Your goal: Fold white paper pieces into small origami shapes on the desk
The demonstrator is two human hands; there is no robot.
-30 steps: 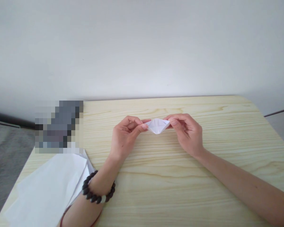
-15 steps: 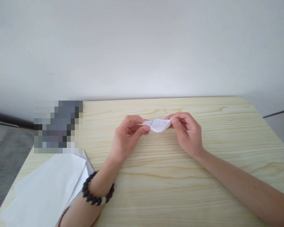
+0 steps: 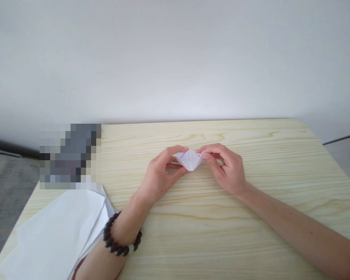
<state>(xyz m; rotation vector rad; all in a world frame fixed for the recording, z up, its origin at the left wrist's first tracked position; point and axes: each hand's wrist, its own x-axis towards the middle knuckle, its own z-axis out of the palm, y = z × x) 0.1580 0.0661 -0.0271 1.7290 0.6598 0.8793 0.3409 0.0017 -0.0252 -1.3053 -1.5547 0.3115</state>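
Note:
A small piece of folded white paper [image 3: 190,160], shaped like a little boat, is between my two hands over the table. My left hand [image 3: 164,171] grips its left side, with the index finger along the top edge and the thumb at the lower left. At the right corner, my right hand [image 3: 226,167] pinches the paper between thumb and fingers. Folded flaps and a middle crease show on the side facing me. The far side of the paper is hidden.
Several sheets of white paper [image 3: 58,229] lie at the left of the wooden table [image 3: 221,237]. Behind them is a pixelated dark object [image 3: 76,151]. A white wall [image 3: 175,58] stands along the table's back edge. A dark beaded bracelet [image 3: 113,245] circles my left wrist.
The folded paper has come slightly left and toward me, and its front now tilts up taller and narrower. My left index finger has shifted onto the top edge; both hands are closer together.

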